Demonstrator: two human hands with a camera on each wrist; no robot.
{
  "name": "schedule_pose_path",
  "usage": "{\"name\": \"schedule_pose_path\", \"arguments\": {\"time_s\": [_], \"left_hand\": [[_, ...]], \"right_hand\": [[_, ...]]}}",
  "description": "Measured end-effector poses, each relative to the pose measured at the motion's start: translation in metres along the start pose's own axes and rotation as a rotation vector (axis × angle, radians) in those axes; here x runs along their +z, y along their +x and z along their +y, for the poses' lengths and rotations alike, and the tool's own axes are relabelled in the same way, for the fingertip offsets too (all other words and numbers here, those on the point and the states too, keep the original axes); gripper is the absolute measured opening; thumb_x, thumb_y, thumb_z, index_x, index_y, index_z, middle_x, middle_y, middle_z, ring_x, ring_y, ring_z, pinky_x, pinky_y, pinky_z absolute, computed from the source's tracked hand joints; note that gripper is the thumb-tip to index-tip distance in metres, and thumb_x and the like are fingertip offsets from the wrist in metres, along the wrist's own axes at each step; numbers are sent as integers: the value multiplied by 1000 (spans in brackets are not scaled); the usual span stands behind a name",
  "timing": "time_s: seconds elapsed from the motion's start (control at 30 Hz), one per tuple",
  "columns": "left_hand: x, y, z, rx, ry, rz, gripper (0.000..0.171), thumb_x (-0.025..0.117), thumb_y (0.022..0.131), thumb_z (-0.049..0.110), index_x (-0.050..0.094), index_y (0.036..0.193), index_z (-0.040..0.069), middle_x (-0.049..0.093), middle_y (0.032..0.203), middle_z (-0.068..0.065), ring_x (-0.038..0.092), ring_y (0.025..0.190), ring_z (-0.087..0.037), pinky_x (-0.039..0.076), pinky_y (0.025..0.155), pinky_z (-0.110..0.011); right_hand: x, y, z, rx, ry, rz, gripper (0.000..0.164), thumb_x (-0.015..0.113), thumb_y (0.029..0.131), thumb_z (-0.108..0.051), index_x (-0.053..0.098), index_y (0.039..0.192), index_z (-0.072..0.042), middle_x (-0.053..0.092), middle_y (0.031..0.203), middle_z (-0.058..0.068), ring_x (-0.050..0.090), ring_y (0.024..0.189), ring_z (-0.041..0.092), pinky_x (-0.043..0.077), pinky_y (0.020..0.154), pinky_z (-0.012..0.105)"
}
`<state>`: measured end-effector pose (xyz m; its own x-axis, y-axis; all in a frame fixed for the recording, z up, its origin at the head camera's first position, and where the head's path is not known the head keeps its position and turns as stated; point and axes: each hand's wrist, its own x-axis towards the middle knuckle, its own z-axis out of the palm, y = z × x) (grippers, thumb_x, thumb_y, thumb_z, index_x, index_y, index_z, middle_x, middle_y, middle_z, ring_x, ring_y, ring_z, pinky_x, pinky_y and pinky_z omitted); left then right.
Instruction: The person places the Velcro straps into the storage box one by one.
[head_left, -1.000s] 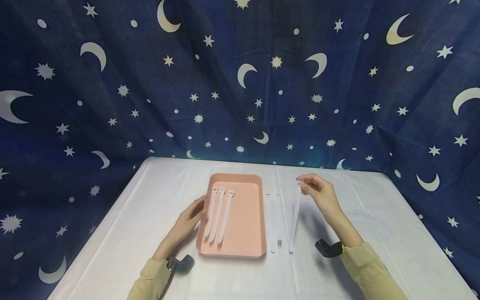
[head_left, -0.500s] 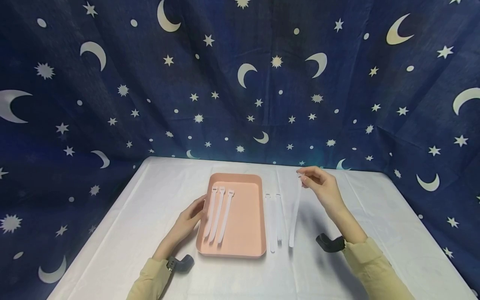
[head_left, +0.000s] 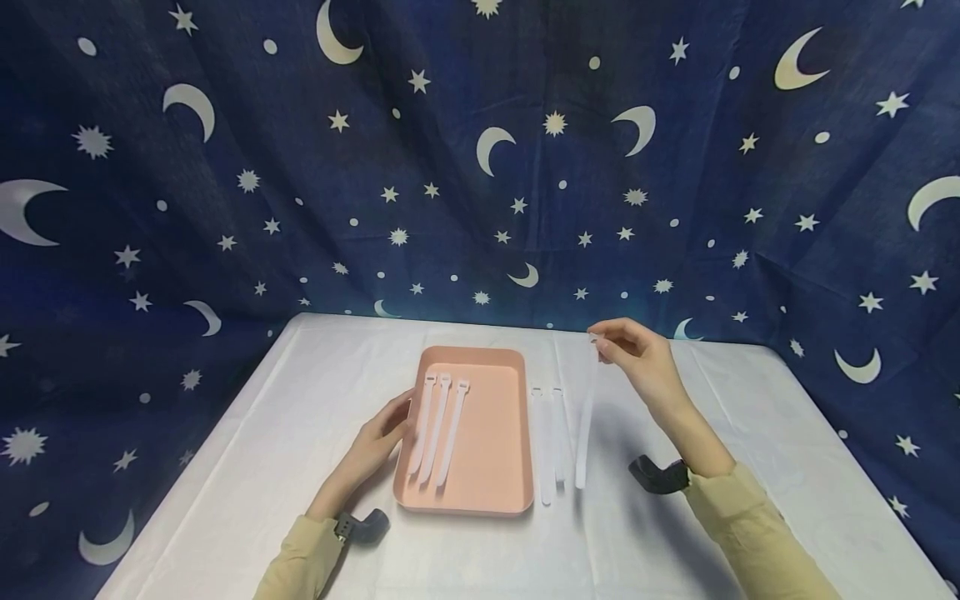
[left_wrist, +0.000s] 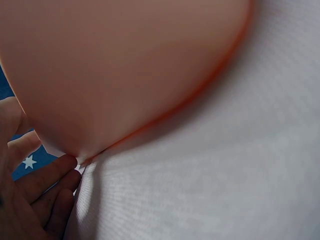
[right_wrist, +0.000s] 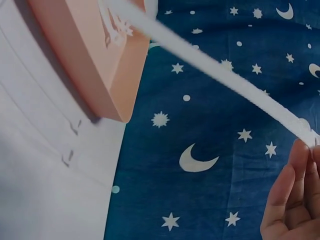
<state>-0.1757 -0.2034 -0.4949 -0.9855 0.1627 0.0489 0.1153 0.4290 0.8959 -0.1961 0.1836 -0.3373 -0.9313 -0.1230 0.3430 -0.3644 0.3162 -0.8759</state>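
Thumb and fingers of my right hand (head_left: 641,362) pinch the slotted head end of a white hook-and-loop cable tie (head_left: 586,425), which hangs down above the table right of the tray. In the right wrist view, this cable tie (right_wrist: 220,72) slants across the picture up to the fingertips. My left hand (head_left: 378,437) rests at the left side of a pink tray (head_left: 491,450). Its fairly straight fingers (left_wrist: 47,177) touch the tray's outer wall (left_wrist: 125,75) in the left wrist view. Three similar cable ties (head_left: 447,433) lie side by side inside the tray, heads pointing away.
Two more white cable ties (head_left: 542,450) lie on the white-covered table (head_left: 480,558) close by the tray's right wall. A dark blue curtain (head_left: 420,167) with moons and stars stands behind the table.
My right hand has risen and shifted slightly left at the end, lifting the cable tie's lower end higher. My left hand and the tray have stayed in place.
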Motion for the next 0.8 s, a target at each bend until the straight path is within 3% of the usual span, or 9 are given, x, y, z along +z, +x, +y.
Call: {"name": "schedule_pose_path", "arguments": {"time_s": [0.2,0.4,0.8], "left_hand": [[1,0,1,-22,8,-1,54,53,98,39,35,148,31,43,150,-13,41,140,-33,33,117,-51],[0,1,1,-21,15,-1,54,52,98,40,34,148,32,43,151,-12,40,140,-33,33,117,-51],[0,0,0,-23,-2,-3,53,52,98,39,36,148,30,44,150,-12,40,140,-33,31,118,-51]], "right_hand": [[3,4,-8,5,-45,-12,24,61,96,-18,63,114,-2,64,94,3,59,77,4,55,74,13],[9,8,-18,-3,-36,-33,24,61,96,-18,64,114,-2,63,91,-9,61,79,3,55,75,13],[29,17,-36,-20,22,-76,20,61,95,-10,65,113,-1,62,92,-9,61,78,5,55,76,14]]}}
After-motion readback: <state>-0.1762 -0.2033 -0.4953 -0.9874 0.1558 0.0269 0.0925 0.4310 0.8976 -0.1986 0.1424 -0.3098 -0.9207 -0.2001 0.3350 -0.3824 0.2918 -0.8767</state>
